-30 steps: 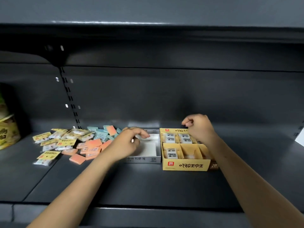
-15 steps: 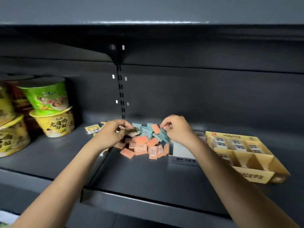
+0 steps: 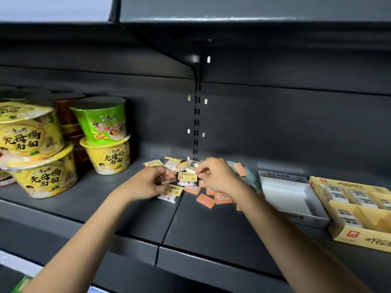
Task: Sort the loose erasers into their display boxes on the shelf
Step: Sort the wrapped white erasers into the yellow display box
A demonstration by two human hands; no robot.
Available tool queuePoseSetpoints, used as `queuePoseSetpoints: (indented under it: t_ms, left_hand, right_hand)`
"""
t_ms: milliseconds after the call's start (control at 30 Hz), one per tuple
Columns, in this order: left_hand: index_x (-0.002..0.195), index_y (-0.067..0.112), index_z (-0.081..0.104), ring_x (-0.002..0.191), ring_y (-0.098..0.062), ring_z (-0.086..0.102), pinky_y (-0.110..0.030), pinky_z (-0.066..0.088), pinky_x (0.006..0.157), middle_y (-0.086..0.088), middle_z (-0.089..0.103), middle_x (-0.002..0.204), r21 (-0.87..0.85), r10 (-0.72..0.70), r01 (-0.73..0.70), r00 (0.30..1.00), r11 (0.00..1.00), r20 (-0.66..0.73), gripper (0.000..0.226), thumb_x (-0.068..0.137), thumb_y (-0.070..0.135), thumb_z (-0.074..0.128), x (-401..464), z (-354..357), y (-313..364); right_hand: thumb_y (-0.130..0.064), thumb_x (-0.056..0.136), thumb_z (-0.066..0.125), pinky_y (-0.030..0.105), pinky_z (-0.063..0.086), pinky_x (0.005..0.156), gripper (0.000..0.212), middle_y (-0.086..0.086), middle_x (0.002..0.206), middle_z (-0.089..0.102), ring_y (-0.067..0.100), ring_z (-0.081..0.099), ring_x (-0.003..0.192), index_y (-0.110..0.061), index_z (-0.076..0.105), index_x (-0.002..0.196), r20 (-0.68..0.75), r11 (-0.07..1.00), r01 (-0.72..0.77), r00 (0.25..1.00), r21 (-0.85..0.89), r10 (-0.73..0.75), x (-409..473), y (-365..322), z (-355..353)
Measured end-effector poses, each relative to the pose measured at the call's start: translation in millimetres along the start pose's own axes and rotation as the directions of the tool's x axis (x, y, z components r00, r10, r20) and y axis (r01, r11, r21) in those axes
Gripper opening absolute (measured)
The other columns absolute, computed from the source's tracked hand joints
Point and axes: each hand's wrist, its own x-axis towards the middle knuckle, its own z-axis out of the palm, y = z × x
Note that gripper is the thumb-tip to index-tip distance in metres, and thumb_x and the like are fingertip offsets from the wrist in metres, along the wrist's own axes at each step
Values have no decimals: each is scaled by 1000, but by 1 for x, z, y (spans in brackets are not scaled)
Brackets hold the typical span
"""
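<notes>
Loose erasers [image 3: 191,178] heaped left of the white box [image 3: 292,199], so both hands work there. Left hand [image 3: 148,182] pinches a yellow-wrapped eraser [image 3: 167,181]; right hand [image 3: 215,176] pinches another [image 3: 190,171], probably for the yellow box [image 3: 359,240].

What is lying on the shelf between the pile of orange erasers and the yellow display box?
In the head view, an open white display box, empty as far as shows, sits between the orange erasers and the yellow display box.
</notes>
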Motion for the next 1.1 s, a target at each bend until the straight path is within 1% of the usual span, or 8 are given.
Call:
queuePoseSetpoints:
  t_ms: [100, 167, 367, 533, 667, 800, 900, 1100]
  left_hand:
    - [114, 25, 59, 113, -6, 53, -17, 42, 98, 6, 58, 120, 137, -30, 14, 993, 990, 114, 45, 74, 36, 75, 0, 10, -10]
    - [120, 26, 56, 120, -11, 46, -22, 39, 102, 5, 54, 124, 211, -20, -4, 994, 977, 108, 57, 70, 44, 75, 0, 16, -14]
    - [128, 24, 51, 122, -18, 44, -30, 38, 102, 3, 55, 127, 416, 25, -29, 1000, 909, 15, 64, 71, 44, 73, 1, 20, -7]
    - [127, 22, 53, 116, -18, 53, -28, 45, 97, 0, 60, 123, 408, 18, -38, 998, 912, 53, 58, 72, 33, 69, -3, 14, -6]
    - [129, 29, 51, 115, -22, 53, -26, 45, 93, -2, 55, 127, 474, -1, 4, 1000, 880, -6, 54, 76, 17, 54, -9, 14, -1]
    - [120, 36, 56, 109, -24, 57, -30, 47, 87, 0, 55, 124, 532, -20, 52, 998, 845, -65, 52, 76, 9, 51, -12, 16, -4]
    - [110, 32, 60, 104, -24, 57, -30, 49, 82, 0, 55, 117, 514, -39, 76, 996, 854, -83, 43, 73, 10, 52, -13, 18, -5]
    - [94, 24, 63, 91, -24, 61, -28, 49, 72, 0, 61, 101, 518, 2, 111, 977, 848, -212, 18, 78, 21, 55, -10, 25, -1]
  right_hand:
    - [-8, 87, 57, 29, 50, 82, 17, 2, 104, 68, 15, 61, 94, -10, 71, 97, 61, 1000, 1, 998, -25, 1, 5, -9, 15]
    - [-17, 86, 61, 37, 49, 86, 19, 6, 106, 66, 22, 60, 100, -6, 68, 101, 77, 992, 25, 997, -122, -15, 7, -14, 22]
    - [-36, 78, 73, 36, 43, 92, 46, 5, 121, 55, 26, 51, 115, -12, 60, 115, 136, 886, 115, 989, -449, -60, 14, -26, 36]
    - [-27, 82, 70, 37, 44, 90, 40, 9, 121, 56, 29, 52, 114, -11, 57, 116, 148, 842, 134, 987, -523, -66, 19, -31, 38]
    - [-9, 89, 54, 35, 46, 82, 31, 12, 116, 58, 32, 56, 109, -13, 54, 119, 81, 828, 126, 992, -546, -98, 20, -31, 42]
    - [-5, 82, 57, 35, 46, 82, 51, 9, 120, 55, 33, 57, 107, -20, 48, 130, 73, 882, 121, 992, -456, -99, 16, -22, 43]
    - [-6, 81, 57, 34, 48, 79, 44, 6, 122, 56, 31, 57, 105, -17, 53, 124, -17, 959, 83, 996, -270, -91, 7, -15, 37]
    - [-5, 81, 54, 20, 39, 56, 46, -10, 102, 53, 7, 51, 67, -30, 51, 119, -231, 975, 54, 973, 215, -3, -17, -2, -6]
